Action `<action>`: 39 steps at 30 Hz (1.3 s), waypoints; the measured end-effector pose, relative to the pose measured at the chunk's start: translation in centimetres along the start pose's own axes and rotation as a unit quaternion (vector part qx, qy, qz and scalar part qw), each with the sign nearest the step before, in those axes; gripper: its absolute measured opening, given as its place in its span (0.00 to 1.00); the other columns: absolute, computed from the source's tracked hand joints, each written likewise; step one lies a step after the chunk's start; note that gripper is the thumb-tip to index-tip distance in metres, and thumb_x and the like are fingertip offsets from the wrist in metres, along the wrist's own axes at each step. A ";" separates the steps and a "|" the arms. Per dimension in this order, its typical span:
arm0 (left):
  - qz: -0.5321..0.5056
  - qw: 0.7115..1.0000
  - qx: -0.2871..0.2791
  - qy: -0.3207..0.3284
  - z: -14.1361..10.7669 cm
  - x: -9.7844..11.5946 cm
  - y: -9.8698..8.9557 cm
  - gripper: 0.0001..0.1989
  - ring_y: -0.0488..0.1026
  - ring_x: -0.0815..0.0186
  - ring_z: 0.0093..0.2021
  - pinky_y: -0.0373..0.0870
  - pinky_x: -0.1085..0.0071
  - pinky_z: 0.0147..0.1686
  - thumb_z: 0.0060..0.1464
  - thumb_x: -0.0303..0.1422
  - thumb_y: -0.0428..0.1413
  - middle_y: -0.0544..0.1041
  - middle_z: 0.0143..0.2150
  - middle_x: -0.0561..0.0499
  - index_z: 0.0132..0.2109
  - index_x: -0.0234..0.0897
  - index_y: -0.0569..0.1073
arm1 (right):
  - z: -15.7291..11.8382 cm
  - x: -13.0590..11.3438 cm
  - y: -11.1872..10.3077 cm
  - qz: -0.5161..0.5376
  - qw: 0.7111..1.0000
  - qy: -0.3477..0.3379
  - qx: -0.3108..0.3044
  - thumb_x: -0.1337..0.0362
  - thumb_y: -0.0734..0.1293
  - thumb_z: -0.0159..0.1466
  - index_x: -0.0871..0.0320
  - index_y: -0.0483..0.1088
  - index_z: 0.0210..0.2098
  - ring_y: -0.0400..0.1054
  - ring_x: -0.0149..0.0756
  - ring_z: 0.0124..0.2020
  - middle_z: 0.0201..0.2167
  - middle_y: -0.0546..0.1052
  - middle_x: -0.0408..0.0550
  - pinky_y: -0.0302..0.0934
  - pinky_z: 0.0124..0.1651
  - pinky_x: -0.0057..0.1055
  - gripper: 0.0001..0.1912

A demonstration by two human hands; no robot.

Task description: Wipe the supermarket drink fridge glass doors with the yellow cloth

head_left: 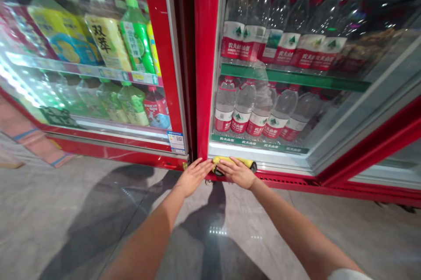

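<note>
A yellow cloth (245, 163) with dark ends lies along the bottom edge of the red-framed fridge (207, 60) on the right. My right hand (237, 173) rests flat on top of it, fingers stretched toward the left. My left hand (194, 177) is beside the cloth's left end, its fingers extended and touching the lower corner of the red frame. The two hands' fingertips are close together. Behind the glass, just above the cloth, stand water bottles (243, 109) with red and white labels.
Another red fridge (115, 146) with bottled drinks stands on the left, a narrow dark gap between the two. Pink cartons (36, 139) are at the far left. Grey tiled floor (210, 236) lies below the fridges.
</note>
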State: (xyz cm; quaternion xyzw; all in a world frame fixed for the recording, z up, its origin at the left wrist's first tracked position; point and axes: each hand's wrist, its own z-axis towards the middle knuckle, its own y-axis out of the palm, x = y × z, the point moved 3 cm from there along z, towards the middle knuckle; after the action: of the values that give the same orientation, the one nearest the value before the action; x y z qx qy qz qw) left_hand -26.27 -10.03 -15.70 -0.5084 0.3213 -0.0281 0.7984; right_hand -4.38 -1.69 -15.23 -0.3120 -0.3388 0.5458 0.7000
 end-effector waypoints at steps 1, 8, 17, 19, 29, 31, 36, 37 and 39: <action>0.006 1.000 0.003 -0.013 -1.2 -0.9 -0.5 0.34 0.51 0.69 0.75 0.44 0.60 0.75 0.60 0.25 0.46 0.62 0.73 0.51 0.73 0.41 0.56 | 1.6 -0.8 0.9 -0.004 1.000 0.003 0.002 0.71 0.54 0.73 0.50 0.67 0.65 0.59 0.30 0.70 0.66 0.70 0.40 0.50 0.74 0.36 0.25; 0.026 0.999 0.029 -0.026 -2.6 -2.7 -1.4 0.34 0.53 0.66 0.74 0.49 0.58 0.73 0.58 0.27 0.48 0.65 0.71 0.47 0.72 0.41 0.59 | 4.0 -0.8 2.1 -0.103 0.994 -0.024 -0.039 0.69 0.58 0.72 0.47 0.64 0.66 0.51 0.26 0.73 0.71 0.62 0.34 0.44 0.76 0.37 0.25; -0.041 0.995 0.037 0.087 9.0 5.0 0.1 0.37 0.50 0.69 0.75 0.44 0.60 0.74 0.60 0.24 0.48 0.61 0.73 0.55 0.74 0.45 0.53 | -10.3 6.4 -5.7 -0.062 0.996 -0.056 -0.013 0.75 0.57 0.67 0.46 0.65 0.66 0.60 0.26 0.68 0.67 0.69 0.34 0.51 0.71 0.33 0.31; -0.042 0.994 0.037 0.095 10.7 6.2 -0.3 0.36 0.50 0.70 0.75 0.44 0.60 0.74 0.60 0.23 0.46 0.57 0.74 0.56 0.74 0.44 0.52 | -13.9 7.9 -7.2 -0.045 0.997 -0.006 -0.070 0.77 0.57 0.66 0.43 0.65 0.66 0.63 0.27 0.67 0.66 0.70 0.33 0.52 0.71 0.34 0.33; -0.025 0.984 0.111 0.135 15.1 8.9 -2.3 0.38 0.49 0.68 0.75 0.44 0.60 0.74 0.59 0.22 0.46 0.55 0.76 0.53 0.75 0.38 0.48 | -20.4 9.9 -8.9 -0.109 0.984 0.084 -0.116 0.73 0.59 0.71 0.44 0.63 0.67 0.58 0.30 0.70 0.67 0.68 0.33 0.50 0.73 0.37 0.28; -0.028 0.984 0.115 0.136 16.7 10.0 -2.3 0.39 0.50 0.67 0.75 0.44 0.60 0.74 0.58 0.21 0.46 0.54 0.76 0.52 0.75 0.38 0.48 | -21.1 10.2 -9.2 -0.133 0.983 0.075 -0.097 0.72 0.59 0.71 0.46 0.65 0.66 0.58 0.30 0.70 0.67 0.69 0.35 0.50 0.73 0.37 0.26; -0.056 0.979 0.127 0.147 20.5 12.8 -2.6 0.40 0.49 0.68 0.75 0.44 0.61 0.74 0.58 0.22 0.45 0.54 0.75 0.51 0.75 0.36 0.43 | -25.5 11.3 -11.0 -0.214 0.968 0.081 -0.107 0.72 0.60 0.71 0.54 0.67 0.64 0.58 0.35 0.70 0.66 0.71 0.42 0.51 0.73 0.42 0.23; -0.062 0.979 0.127 0.145 21.0 13.2 -2.7 0.40 0.50 0.68 0.75 0.45 0.61 0.74 0.58 0.22 0.45 0.54 0.75 0.51 0.76 0.37 0.43 | -26.3 11.5 -11.3 -0.224 0.964 0.085 -0.116 0.71 0.60 0.71 0.56 0.67 0.64 0.58 0.36 0.70 0.66 0.71 0.44 0.51 0.73 0.43 0.23; -0.071 0.979 0.127 0.146 21.9 13.7 -2.7 0.41 0.50 0.69 0.75 0.46 0.62 0.73 0.58 0.22 0.46 0.55 0.75 0.51 0.76 0.38 0.42 | -27.5 11.7 -11.9 -0.236 0.958 0.099 -0.130 0.70 0.61 0.71 0.57 0.68 0.64 0.57 0.39 0.70 0.66 0.70 0.48 0.51 0.72 0.45 0.22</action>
State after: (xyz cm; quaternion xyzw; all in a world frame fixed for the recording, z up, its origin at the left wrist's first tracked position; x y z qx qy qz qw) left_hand -2.80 0.92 -14.04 -0.4146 0.3915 -0.1989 0.7971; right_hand 26.65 5.36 -19.96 -0.3639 -0.4001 0.2825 0.7923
